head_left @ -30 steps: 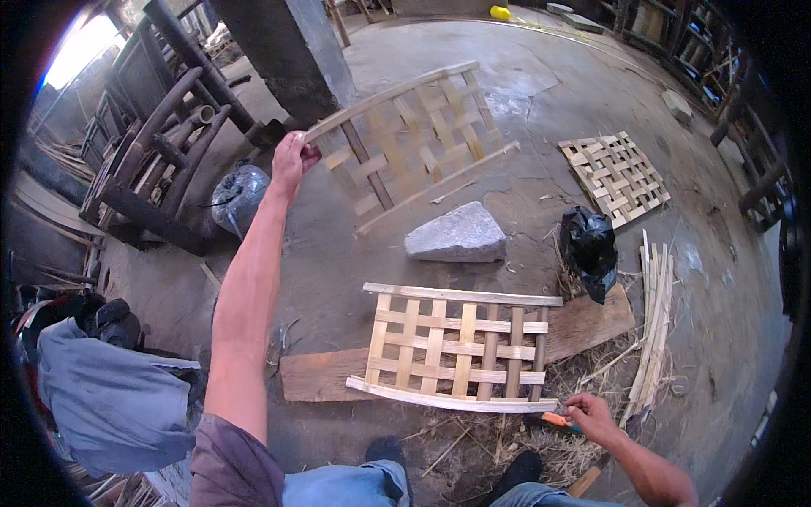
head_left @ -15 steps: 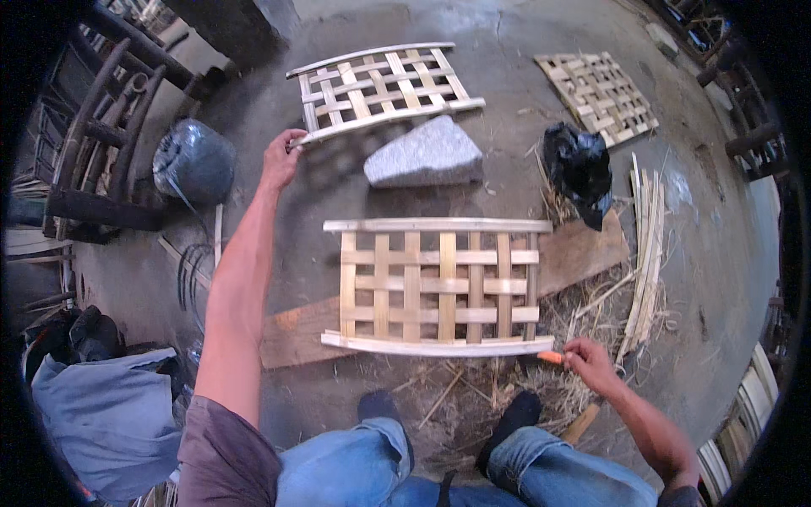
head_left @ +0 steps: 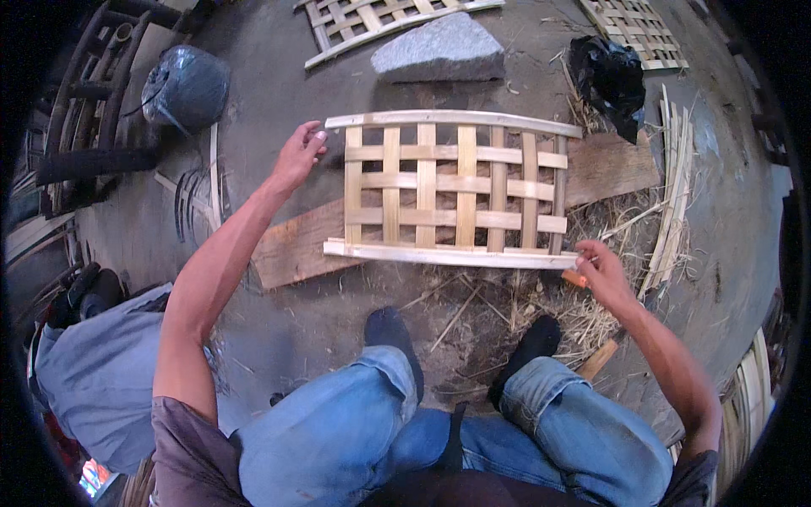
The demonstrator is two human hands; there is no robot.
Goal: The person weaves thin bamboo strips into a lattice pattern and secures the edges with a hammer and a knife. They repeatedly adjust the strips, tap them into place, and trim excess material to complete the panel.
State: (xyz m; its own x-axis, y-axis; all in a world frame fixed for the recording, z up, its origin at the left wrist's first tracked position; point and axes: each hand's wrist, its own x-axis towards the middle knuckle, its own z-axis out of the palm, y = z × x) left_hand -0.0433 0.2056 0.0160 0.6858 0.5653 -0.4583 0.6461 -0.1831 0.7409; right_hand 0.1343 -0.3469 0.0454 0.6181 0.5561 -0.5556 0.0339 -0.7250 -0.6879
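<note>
A woven panel of pale, flat bamboo-like strips (head_left: 425,181) lies in front of me, with a rail along its far and near edges. My left hand (head_left: 297,158) is beside the far left corner, its fingers loosely apart and holding nothing. At the near right corner, my right hand (head_left: 601,275) has its thumb and fingers closed on the rail's end. An orange handle (head_left: 575,278) shows just below those fingers; whether it is still touched I cannot tell. Under the panel is a flat brown board (head_left: 291,247).
Beyond the panel sit a grey stone block (head_left: 439,51) and a second woven panel (head_left: 359,24). A third panel (head_left: 638,32), a black plastic bag (head_left: 606,80) and loose strips (head_left: 670,203) are at right. A plastic-wrapped bundle (head_left: 186,87) stands left.
My left hand has let go of the farther panel's corner and come back near the closer one. My right hand has shifted from the orange handle onto the rail's end. The view has tilted nearer.
</note>
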